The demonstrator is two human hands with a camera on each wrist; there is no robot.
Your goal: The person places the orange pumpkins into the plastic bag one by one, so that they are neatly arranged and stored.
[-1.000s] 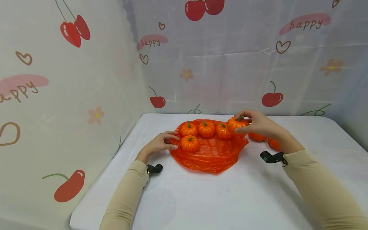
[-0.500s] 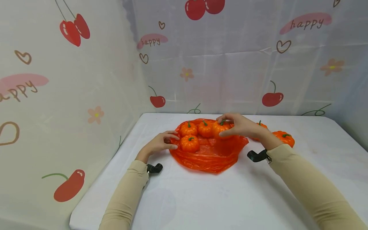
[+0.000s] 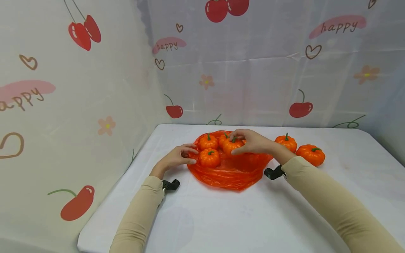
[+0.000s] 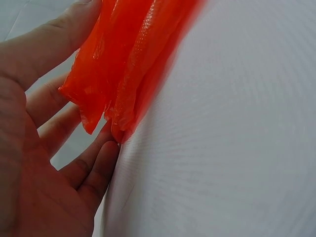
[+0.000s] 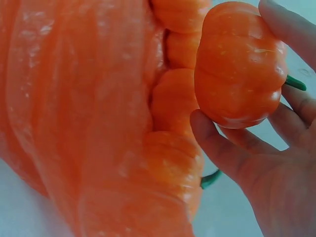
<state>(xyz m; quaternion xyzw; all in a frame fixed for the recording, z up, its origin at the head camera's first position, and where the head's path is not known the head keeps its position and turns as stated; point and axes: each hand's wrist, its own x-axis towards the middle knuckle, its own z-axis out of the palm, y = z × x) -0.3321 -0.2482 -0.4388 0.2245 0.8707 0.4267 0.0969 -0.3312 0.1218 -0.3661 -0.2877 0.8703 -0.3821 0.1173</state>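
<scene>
My right hand (image 3: pixel 254 142) holds a small orange pumpkin (image 3: pixel 232 147) between thumb and fingers, over a red plastic bag (image 3: pixel 234 179) spread on the table. In the right wrist view this pumpkin (image 5: pixel 239 64) shows its green stem and sits above others in the bag. Several more small pumpkins (image 3: pixel 209 158) lie in the bag's left and back part; some are partly hidden by the right hand. At the bag's left edge is my left hand (image 3: pixel 172 158), its fingers loosely bent. The left wrist view has the bag's crumpled edge (image 4: pixel 113 74) against those fingers, between them and the thumb.
Two further pumpkins stand on the white table (image 3: pixel 205 218) right of the bag: one (image 3: pixel 286 141) near the right forearm, the other (image 3: pixel 311 154) nearer the front. A printed cloth (image 3: pixel 253 80) hangs behind the table and along its left side.
My right hand has carried its pumpkin leftward from the bag's right side to over its middle. Both pumpkins at the right have come into full view. The left hand stays where it was.
</scene>
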